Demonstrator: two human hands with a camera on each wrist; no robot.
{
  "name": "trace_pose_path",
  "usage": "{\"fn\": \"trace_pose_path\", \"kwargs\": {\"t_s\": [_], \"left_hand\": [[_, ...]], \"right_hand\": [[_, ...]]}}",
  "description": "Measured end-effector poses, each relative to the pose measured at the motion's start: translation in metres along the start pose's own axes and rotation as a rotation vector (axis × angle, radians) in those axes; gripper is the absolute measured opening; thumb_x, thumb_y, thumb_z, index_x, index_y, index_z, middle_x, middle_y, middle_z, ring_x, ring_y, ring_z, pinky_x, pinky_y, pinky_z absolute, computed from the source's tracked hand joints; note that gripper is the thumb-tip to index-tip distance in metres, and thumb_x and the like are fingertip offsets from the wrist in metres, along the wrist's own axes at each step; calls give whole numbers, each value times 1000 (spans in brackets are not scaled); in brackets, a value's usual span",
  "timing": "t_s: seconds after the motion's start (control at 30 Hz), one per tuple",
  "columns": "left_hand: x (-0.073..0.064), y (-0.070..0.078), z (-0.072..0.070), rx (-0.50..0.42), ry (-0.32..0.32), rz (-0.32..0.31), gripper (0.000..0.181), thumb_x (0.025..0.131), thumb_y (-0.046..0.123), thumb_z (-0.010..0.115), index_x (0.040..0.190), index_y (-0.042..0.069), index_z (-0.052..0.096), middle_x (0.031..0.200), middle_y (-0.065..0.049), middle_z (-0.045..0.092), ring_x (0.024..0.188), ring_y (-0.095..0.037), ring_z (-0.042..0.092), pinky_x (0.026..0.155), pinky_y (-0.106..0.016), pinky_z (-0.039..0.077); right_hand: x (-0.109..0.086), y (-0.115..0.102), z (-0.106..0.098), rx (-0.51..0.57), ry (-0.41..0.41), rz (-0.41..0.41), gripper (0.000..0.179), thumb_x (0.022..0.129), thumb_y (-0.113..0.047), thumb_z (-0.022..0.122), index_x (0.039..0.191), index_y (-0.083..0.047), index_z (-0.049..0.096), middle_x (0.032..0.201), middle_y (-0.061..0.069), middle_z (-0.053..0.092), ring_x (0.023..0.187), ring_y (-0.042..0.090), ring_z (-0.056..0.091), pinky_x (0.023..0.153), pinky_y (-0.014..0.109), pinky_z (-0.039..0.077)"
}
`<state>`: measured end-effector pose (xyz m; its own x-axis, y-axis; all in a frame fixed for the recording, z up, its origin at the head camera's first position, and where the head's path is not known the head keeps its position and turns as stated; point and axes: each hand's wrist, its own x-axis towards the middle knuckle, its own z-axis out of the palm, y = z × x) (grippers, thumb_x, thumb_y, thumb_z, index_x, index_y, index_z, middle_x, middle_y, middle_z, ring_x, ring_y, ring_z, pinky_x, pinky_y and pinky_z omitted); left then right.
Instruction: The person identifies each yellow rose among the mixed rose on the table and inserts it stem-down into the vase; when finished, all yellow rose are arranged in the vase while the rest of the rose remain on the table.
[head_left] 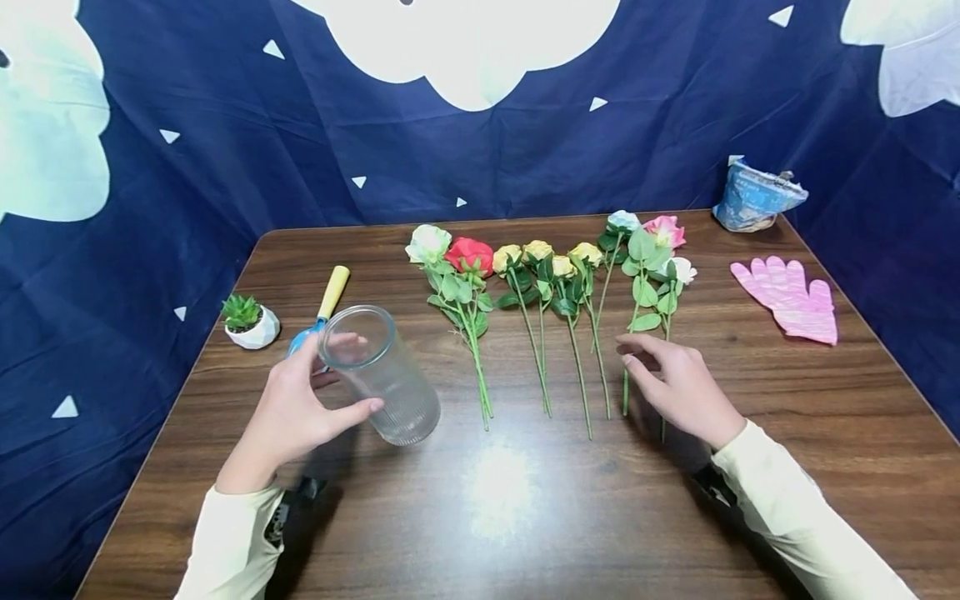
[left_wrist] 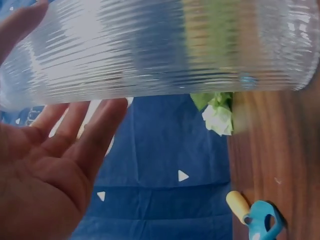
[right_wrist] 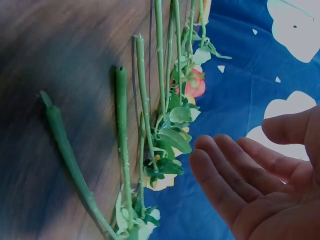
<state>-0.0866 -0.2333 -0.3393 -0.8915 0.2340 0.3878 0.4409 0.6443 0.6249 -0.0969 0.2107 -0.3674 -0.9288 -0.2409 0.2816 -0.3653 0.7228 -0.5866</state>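
My left hand [head_left: 300, 408] is around a clear ribbed glass vase [head_left: 405, 392], thumb on the near side and fingers on the far side. The vase [left_wrist: 150, 50] fills the top of the left wrist view; whether its base touches the table cannot be told. Over the stems at the right hovers my right hand [head_left: 678, 383], fingers loosely bent and holding nothing. Nearest to it lie a pink rose [head_left: 664, 231] and a white rose [head_left: 681, 270]. Farther left are several yellow roses [head_left: 537, 250], a red rose [head_left: 471, 255] and a pale green-white rose [head_left: 428, 244].
A yellow-handled blue tool [head_left: 333, 292] lies partly hidden behind the vase. Left of it stands a small potted succulent [head_left: 253, 325]. At the right are a pink glove [head_left: 791, 300] and a blue bag [head_left: 757, 196] by the table's back corner.
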Motion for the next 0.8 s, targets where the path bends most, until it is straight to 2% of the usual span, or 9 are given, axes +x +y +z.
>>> {"fn": "trace_pose_path", "kwargs": {"t_s": [0.13, 0.23, 0.43, 0.5, 0.63, 0.8], "left_hand": [[5, 4, -6, -1, -81, -56, 71, 69, 10, 96, 129, 5, 58, 124, -10, 68, 109, 12, 53, 87, -3, 47], [9, 6, -10, 23, -129, -79, 69, 70, 15, 97, 126, 6, 57, 124, -8, 70, 107, 10, 55, 86, -9, 50], [16, 7, -17, 45, -214, -84, 70, 69, 18, 97, 123, 3, 54, 124, -10, 71, 108, -18, 67, 88, -43, 61], [19, 8, -18, 37, -243, -89, 71, 70, 17, 97, 123, 2, 53, 125, -12, 70, 109, -26, 68, 89, -51, 60], [23, 9, -21, 32, -290, -95, 72, 71, 18, 97, 124, 0, 51, 125, -15, 68, 110, -31, 67, 90, -54, 59], [29, 12, -26, 56, -334, -76, 77, 69, 23, 98, 125, -1, 51, 121, -17, 68, 107, -32, 67, 86, -48, 60]], "right_hand": [[8, 6, 0, 15, 8, 53, 25, 101, -5, 62, 122, 6, 69, 109, 19, 76, 88, 29, 74, 76, 43, 60], [15, 10, 1, 53, -15, 108, 26, 101, -6, 62, 123, 7, 68, 109, 21, 76, 87, 30, 74, 75, 34, 59], [31, 16, 5, 160, -84, 211, 30, 103, -6, 59, 127, 11, 65, 103, 24, 76, 84, 33, 75, 68, 16, 54], [36, 18, 6, 188, -104, 232, 30, 103, -5, 58, 127, 12, 64, 99, 24, 76, 83, 33, 76, 66, 16, 54], [46, 23, 9, 226, -143, 269, 32, 104, -7, 58, 128, 14, 62, 97, 25, 76, 83, 33, 77, 66, 18, 56], [53, 28, 14, 301, -184, 323, 34, 104, -5, 56, 129, 19, 58, 104, 31, 73, 86, 33, 77, 72, 26, 63]]}}
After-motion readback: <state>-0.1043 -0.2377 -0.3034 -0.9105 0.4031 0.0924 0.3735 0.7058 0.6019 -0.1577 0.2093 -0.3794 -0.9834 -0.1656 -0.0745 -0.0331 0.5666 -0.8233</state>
